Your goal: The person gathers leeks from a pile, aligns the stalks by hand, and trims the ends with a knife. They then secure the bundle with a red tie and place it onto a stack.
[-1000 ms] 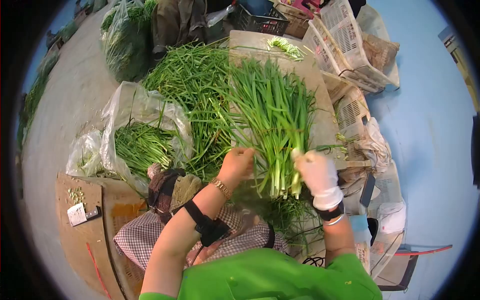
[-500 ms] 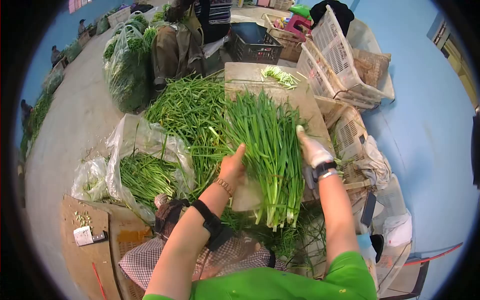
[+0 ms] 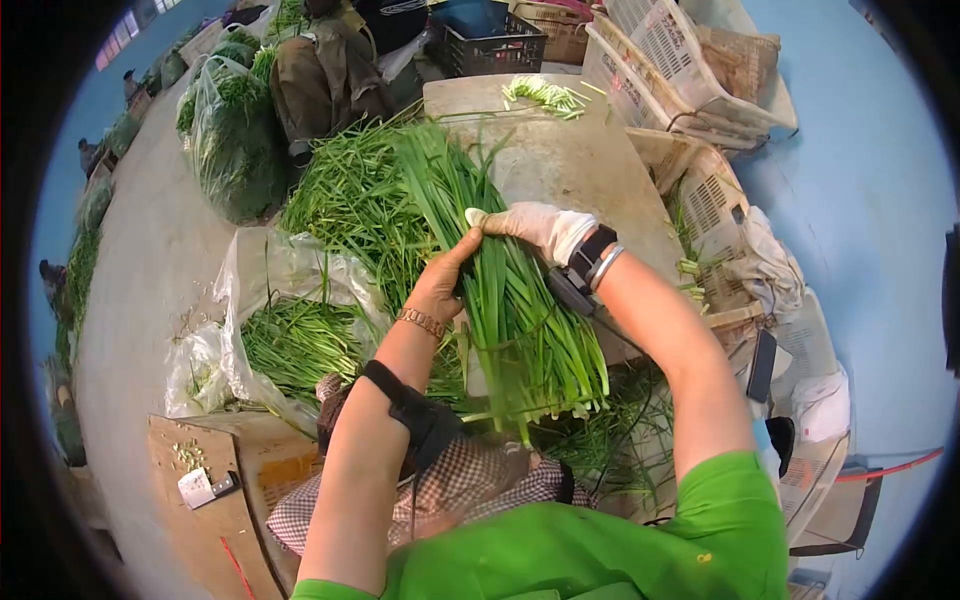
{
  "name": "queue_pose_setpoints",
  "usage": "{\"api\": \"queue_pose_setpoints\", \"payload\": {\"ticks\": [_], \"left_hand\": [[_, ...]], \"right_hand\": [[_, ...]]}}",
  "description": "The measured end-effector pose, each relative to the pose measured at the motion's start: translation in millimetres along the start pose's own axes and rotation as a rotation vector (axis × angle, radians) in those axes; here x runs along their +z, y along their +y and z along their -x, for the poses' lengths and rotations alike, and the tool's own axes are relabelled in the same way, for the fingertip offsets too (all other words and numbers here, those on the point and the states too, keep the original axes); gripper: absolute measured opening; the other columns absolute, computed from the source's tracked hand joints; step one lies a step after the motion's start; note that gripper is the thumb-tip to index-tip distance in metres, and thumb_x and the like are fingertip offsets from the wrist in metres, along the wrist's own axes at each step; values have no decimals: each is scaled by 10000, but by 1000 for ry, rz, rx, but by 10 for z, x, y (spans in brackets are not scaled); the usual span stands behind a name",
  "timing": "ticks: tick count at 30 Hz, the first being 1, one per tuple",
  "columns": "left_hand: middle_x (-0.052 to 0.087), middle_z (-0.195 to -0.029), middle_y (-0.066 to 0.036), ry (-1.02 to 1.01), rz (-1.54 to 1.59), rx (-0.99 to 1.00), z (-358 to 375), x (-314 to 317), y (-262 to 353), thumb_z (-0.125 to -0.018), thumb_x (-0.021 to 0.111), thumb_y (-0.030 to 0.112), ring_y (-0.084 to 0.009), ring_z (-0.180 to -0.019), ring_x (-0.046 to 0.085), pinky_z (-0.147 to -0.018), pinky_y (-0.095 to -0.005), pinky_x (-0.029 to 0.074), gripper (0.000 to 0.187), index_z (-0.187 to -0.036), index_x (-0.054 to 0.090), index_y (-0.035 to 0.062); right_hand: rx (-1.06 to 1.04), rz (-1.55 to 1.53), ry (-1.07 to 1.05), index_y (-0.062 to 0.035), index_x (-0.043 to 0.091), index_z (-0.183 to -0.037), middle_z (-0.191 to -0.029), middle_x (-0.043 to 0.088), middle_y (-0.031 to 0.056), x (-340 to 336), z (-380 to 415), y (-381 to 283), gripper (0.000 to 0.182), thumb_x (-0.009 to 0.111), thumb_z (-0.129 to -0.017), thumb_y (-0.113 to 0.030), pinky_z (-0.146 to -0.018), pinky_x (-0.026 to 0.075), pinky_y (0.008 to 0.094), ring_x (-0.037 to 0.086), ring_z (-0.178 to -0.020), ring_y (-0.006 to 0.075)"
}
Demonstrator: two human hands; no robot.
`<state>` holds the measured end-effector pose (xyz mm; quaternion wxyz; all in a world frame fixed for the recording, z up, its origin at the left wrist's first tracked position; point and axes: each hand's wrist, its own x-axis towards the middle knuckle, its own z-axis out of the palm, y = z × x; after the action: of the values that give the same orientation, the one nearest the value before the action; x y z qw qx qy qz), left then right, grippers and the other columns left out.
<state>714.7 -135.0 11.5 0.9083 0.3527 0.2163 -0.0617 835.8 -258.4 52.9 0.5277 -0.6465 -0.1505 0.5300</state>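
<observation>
between both hands (image 3: 485, 255), chive bundle (image 3: 515, 310), cut ends toward person, tips away

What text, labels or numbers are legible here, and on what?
None can be read.
White crates: dark print on the side walls, too blurred to read.
Small white tag on the cardboard: no legible marks.
Bands on the left hand wrist and gloved right hand wrist: no readable text.
</observation>
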Motion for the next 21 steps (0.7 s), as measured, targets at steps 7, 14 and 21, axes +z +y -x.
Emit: {"api": "queue_pose_setpoints", "payload": {"ticks": [7, 14, 21], "left_hand": [[610, -1005, -108, -163, -352, 372, 754, 959, 783, -750, 665, 200, -194, -868, 610, -764, -336, 513, 393, -1071, 538, 11], [562, -1111, -75, -462, -637, 602, 1168, 1604, 1270, -734, 713, 201, -186, -1036, 519, -911, -332, 397, 562, -1201, 461, 17], [618, -1009, -69, -282, -825, 610, 849, 1736, 1241, -758, 693, 351, -157, -905, 571, -807, -289, 444, 473, -1054, 589, -3]], "right_hand": [[-612, 5, 57, 21, 613, -992, -968, 623, 117, 285, 1120, -837, 490, 725, -719, -371, -835, 433, 307, 559, -910, 185], [-1016, 388, 59, -48, 480, -1204, -1154, 549, 91, 280, 1815, -1235, 547, 679, -767, -311, -937, 389, 314, 502, -1059, 189], [-928, 445, 152, -64, 458, -1199, -1269, 422, 95, 175, 1613, -1209, 330, 484, -885, -159, -986, 377, 347, 478, -1084, 240]]}}
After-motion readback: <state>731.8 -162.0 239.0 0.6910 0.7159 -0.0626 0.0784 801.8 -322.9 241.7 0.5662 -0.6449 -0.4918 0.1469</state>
